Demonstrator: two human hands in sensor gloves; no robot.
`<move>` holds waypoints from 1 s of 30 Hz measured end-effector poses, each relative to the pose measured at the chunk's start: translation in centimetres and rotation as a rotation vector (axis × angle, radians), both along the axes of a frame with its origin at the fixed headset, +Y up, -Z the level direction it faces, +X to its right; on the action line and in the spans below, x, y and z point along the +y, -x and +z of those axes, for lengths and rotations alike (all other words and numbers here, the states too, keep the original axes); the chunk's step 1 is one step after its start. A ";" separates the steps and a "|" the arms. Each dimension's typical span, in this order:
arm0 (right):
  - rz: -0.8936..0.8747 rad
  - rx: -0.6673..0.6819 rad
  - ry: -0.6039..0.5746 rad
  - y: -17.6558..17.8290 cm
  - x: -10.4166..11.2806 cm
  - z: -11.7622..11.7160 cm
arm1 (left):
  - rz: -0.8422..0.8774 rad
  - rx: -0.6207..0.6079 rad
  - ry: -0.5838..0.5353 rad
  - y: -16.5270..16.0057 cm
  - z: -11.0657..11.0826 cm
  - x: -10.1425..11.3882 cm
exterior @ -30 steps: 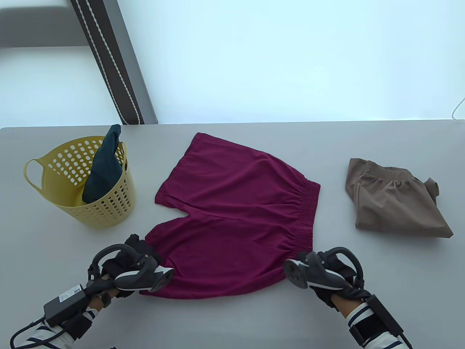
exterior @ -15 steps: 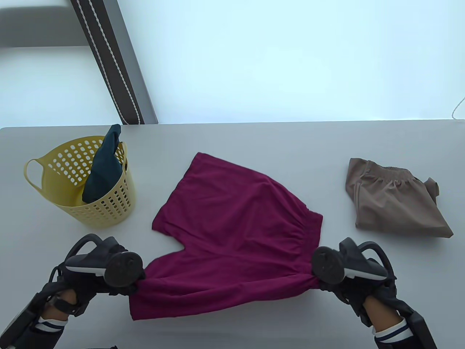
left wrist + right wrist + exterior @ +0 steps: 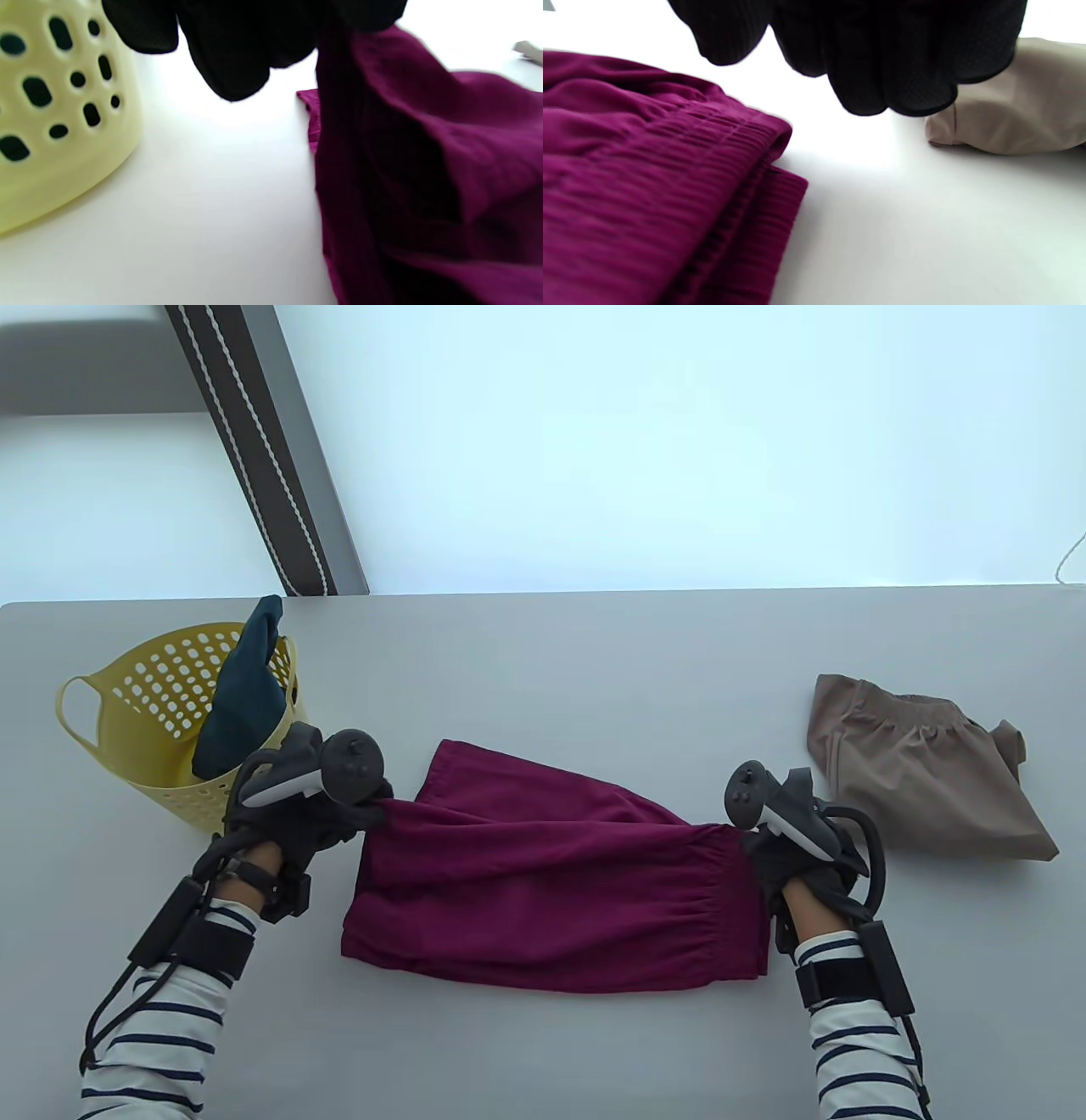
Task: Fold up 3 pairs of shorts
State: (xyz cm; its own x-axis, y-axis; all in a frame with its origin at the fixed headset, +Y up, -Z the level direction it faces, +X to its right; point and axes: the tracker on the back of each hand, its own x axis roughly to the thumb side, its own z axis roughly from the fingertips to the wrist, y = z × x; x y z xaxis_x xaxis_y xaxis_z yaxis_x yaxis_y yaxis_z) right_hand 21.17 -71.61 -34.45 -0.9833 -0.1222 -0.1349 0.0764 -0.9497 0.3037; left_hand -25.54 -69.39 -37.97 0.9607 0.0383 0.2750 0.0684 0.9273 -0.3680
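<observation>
Hidden: the left hand (image 3: 293,814) sits under its tracker in the table view, so its fingertips are lost where they meet the cloth; the right hand (image 3: 797,857) is likewise covered by its tracker.
Left grip: fingers (image 3: 229,55) curled, with the hem corner of the maroon shorts (image 3: 551,882) bunched up into them; the left wrist view shows cloth rising into the glove.
Right grip: fingers (image 3: 891,63) curled at the waistband end of the shorts; the right wrist view shows no cloth between them, so I cannot tell whether they hold it.
Blur: both wrist views are soft, and the far table (image 3: 594,661) washes out to white.
Maroon shorts, place: on the table between the two hands, folded over on themselves, the upper layer stretched from hand to hand.
Maroon shorts, axis: long axis runs across the table, elastic waistband (image 3: 742,140) toward the right hand, leg hems toward the left hand.
Yellow basket (image 3: 254,789): just beyond the left hand, away from the shorts, with a dark teal garment (image 3: 242,695) standing out of it; its lower part is hidden behind basket wall.
Tan shorts (image 3: 925,768): folded, beyond the right hand on the far side from the maroon shorts, apart from them.
</observation>
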 end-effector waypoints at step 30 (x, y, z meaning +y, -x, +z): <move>0.123 0.030 0.050 3.1 -4.0 6.3 | -0.145 -0.329 -0.151 -0.4 12.1 -3.3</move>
State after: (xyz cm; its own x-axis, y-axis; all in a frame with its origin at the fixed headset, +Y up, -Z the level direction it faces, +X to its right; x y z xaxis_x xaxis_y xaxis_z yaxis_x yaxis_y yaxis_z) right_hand 18.04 -75.62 -28.19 -0.9638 -0.2484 -0.0966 0.2014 -0.9162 0.3465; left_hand -25.14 -72.69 -25.87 0.8127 -0.1558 0.5614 0.2942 0.9415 -0.1646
